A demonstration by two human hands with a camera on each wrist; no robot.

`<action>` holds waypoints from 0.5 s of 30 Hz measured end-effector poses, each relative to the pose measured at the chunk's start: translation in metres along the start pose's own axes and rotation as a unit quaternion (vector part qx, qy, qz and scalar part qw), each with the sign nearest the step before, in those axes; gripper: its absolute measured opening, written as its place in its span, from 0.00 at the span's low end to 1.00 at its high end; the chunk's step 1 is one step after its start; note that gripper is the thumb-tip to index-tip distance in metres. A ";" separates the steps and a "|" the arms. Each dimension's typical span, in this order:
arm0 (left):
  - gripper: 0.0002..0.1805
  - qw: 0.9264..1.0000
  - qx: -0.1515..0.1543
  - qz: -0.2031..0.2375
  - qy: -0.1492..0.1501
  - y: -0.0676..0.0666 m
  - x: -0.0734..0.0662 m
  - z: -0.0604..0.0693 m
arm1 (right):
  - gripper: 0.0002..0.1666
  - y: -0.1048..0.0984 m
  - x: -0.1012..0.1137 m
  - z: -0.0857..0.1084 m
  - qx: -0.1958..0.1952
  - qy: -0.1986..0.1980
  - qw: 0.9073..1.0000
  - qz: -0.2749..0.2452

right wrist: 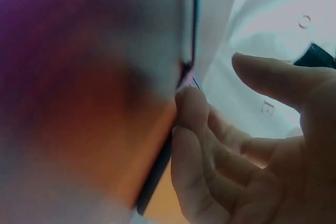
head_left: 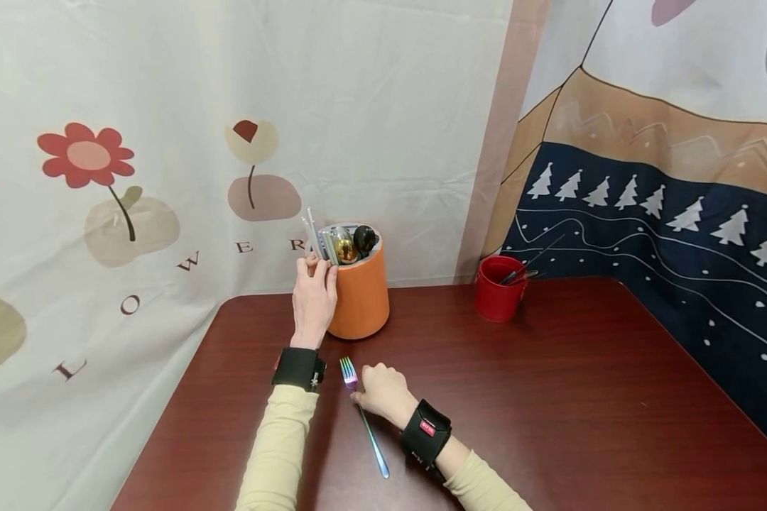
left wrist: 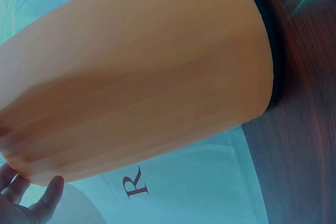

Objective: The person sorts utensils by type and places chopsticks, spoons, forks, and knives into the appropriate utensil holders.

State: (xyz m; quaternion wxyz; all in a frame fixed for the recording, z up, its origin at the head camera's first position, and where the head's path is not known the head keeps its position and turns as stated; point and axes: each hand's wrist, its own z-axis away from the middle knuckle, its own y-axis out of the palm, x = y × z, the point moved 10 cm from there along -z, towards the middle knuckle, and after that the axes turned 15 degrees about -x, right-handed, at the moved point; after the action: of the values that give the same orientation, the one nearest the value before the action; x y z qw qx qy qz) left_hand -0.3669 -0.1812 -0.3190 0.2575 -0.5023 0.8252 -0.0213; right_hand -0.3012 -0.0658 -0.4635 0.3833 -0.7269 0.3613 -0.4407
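Observation:
An orange utensil holder (head_left: 361, 298) stands upright at the back of the table, with pale slender handles (head_left: 317, 241), a gold rounded utensil (head_left: 345, 246) and a black one (head_left: 363, 238) in its top. At its left rim my left hand (head_left: 313, 298) touches the holder, fingers bent; whether they pinch a handle or the rim is hidden. A rainbow-coloured fork (head_left: 372, 438) lies on the table, tines towards the holder. My right hand (head_left: 385, 392) is over its neck. In the right wrist view the thumb stands apart from the loosely bent fingers (right wrist: 191, 108).
A red bucket (head_left: 497, 291) with thin dark utensils stands at the back right of the brown table (head_left: 581, 383). A pale printed cloth (head_left: 383, 128) hangs behind the table. At the right is a dark cloth (head_left: 665, 255) with white trees.

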 end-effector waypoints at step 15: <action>0.16 1.000 -0.013 -0.001 0.009 -0.003 -0.004 -0.001 | 0.08 0.011 0.007 0.002 0.017 -0.006 0.999 0.039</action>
State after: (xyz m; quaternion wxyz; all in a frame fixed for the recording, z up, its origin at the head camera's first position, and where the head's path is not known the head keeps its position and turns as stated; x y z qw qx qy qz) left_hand -0.3634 -0.1801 -0.3154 0.2436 -0.5065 0.8270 -0.0154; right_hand -0.2989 -0.0764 -0.4712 0.4147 -0.7083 0.3797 -0.4268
